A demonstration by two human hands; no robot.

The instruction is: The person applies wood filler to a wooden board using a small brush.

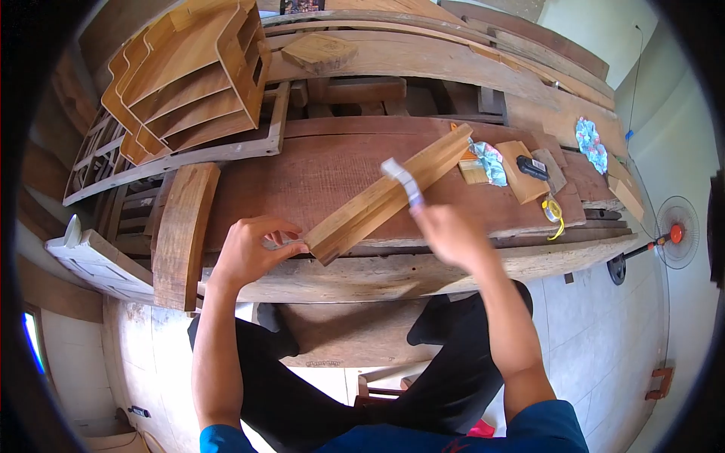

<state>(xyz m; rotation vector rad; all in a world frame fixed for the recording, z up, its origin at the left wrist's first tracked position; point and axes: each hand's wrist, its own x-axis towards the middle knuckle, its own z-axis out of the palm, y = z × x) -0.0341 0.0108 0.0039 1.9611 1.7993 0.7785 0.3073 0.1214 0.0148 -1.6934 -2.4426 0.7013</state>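
two hands are busy at one wooden beam (pixel 387 198), aslant across the brown plank (pixel 264 189). the right hand (pixel 451 232) has its fingers closed, though blurred, round a pale brush-like tool (pixel 402 178); the left hand (pixel 253 245) curls loosely at the beam's near end, whether pinching it i cannot tell. i'd steady that end and stroke evenly lengthwise. the plank looks rough; a fan (pixel 676 234) stands beyond pale floor tiles (pixel 574 332).
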